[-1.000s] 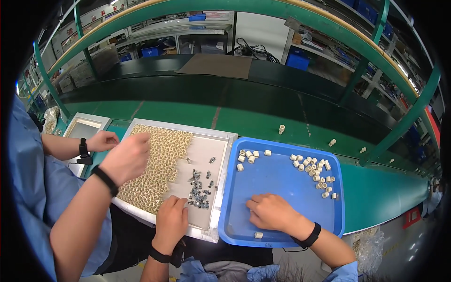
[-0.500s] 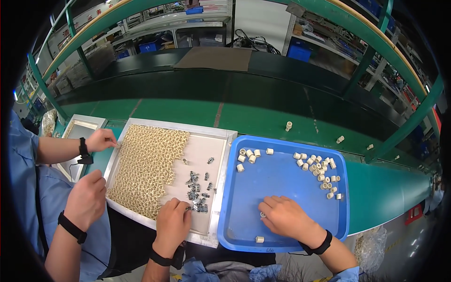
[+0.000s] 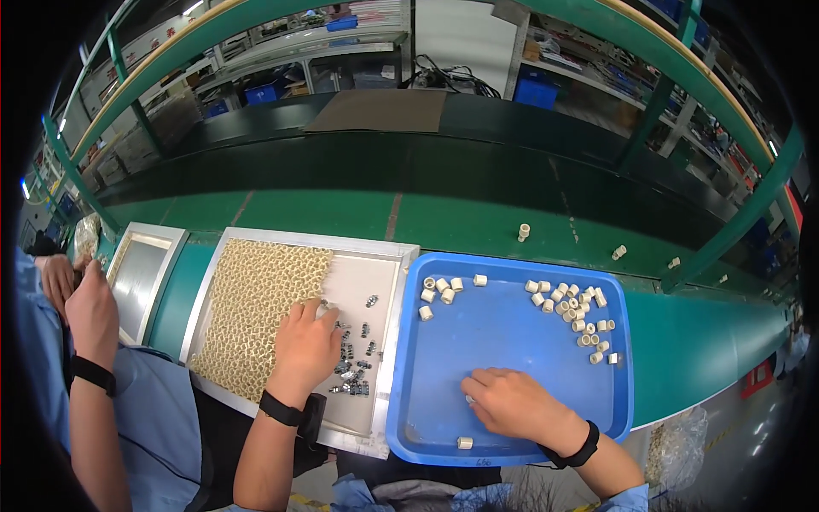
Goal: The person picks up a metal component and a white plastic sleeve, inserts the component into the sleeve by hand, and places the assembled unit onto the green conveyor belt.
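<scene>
My left hand (image 3: pixel 307 346) reaches over the framed tray (image 3: pixel 388 341), its fingers closed at a small pale piece (image 3: pixel 322 310) beside the packed block. That block is many cream ring-like pieces (image 3: pixel 256 316) standing close together. Right of the hand lie loose dark metal fittings (image 3: pixel 365 329). My right hand (image 3: pixel 516 403) is low inside the blue tray (image 3: pixel 546 442), fingers curled round a small cream sleeve (image 3: pixel 469 398), mostly hidden. Several cream sleeves (image 3: pixel 578 314) lie scattered at the tray's far right, others (image 3: pixel 442 284) at its far left, and one (image 3: pixel 465 443) near the front wall.
A co-worker's hands (image 3: pixel 92 307) are at the left, by a second metal frame (image 3: pixel 145 264) and a plastic bag (image 3: pixel 86 235). A few cream pieces (image 3: pixel 524 230) stand on the green bench (image 3: pixel 461 224). Green posts (image 3: pixel 751 224) rise at the right; a bag (image 3: pixel 682 439) lies below.
My left hand has moved from the metal fittings up and away to the pale piece by the packed block. My right hand stays in the blue tray. The co-worker's hands have drawn back left.
</scene>
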A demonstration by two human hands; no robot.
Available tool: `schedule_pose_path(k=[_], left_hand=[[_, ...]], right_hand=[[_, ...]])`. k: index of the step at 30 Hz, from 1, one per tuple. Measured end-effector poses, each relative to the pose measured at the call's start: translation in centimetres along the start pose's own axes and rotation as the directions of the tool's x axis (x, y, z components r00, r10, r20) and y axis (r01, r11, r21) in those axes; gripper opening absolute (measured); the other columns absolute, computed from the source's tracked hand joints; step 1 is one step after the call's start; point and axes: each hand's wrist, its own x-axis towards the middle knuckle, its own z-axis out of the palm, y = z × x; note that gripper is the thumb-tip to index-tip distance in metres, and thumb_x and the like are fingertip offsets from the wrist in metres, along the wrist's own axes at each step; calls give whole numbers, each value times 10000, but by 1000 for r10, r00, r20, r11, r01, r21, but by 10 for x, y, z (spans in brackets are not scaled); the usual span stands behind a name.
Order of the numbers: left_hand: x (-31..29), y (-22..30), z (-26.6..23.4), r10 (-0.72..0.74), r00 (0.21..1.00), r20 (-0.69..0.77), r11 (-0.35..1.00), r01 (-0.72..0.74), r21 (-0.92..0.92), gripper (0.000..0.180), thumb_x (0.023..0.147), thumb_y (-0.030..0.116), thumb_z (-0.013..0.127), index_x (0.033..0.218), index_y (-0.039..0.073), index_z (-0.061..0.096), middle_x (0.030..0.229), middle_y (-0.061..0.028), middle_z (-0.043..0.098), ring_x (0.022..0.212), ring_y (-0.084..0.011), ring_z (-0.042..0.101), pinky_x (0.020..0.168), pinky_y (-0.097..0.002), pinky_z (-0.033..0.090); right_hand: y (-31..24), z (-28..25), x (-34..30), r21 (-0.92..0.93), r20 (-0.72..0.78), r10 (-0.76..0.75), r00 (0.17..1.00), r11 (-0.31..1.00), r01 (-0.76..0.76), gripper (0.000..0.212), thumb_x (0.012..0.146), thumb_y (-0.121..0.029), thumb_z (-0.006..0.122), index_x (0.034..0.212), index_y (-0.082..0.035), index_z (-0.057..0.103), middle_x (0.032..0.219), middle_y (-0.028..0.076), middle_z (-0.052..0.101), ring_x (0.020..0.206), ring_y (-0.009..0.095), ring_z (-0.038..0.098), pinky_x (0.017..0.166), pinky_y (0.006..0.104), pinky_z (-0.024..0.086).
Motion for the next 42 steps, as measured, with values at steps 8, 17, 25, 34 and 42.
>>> schedule_pose_path(k=[8, 17, 25, 34, 42], left_hand=[[5, 0, 11, -8, 1000, -12, 993, 7, -115, 322, 901, 100, 750, 1207, 6, 719, 1257, -202, 679, 1175, -397, 627, 1008, -480, 520], [-14, 31, -34, -108, 984, -143, 830, 10, -558, 206, 902, -50, 764, 1003, -9, 590, 1024, -154, 697, 930, -270, 718, 838, -349, 569], [-77, 113, -61, 92, 985, -143, 403, -168, -899, 433, 817, -90, 865, 1153, 12, 611, 1029, -160, 734, 971, -271, 745, 880, -371, 605], [-81, 144, -92, 145, 960, -242, 537, -281, -795, 366, 772, -30, 908, 1080, 34, 719, 1037, -138, 754, 894, -290, 755, 783, -368, 620], [-85, 150, -92, 124, 974, -188, 460, -225, -859, 350, 735, -13, 923, 1034, 35, 747, 1018, -126, 754, 877, -284, 753, 778, -365, 620]], right_hand=[[5, 0, -4, 48, -11, 7, 1000, 999, -7, 145, 904, -53, 650, 1039, -21, 607, 934, 162, 670, 905, 376, 717, 775, 487, 595], [-11, -42, -2, 661, 13, 153, 988, 740, -123, 210, 966, -39, 721, 1168, -14, 668, 1074, 140, 699, 966, 293, 727, 850, 381, 590], [-35, -35, -29, 993, -98, 194, 976, -52, 110, 266, 922, 42, 781, 1180, 55, 717, 1115, 190, 735, 1028, 275, 725, 920, 416, 585], [-76, -63, -42, 415, -576, -30, 817, 851, 323, 252, 864, 55, 796, 1114, 55, 765, 1122, 192, 760, 926, 309, 764, 801, 397, 627], [-86, -94, -48, 198, -495, -199, 846, 922, 332, 344, 796, 42, 780, 1133, 93, 742, 1129, 191, 728, 914, 309, 751, 776, 378, 622]])
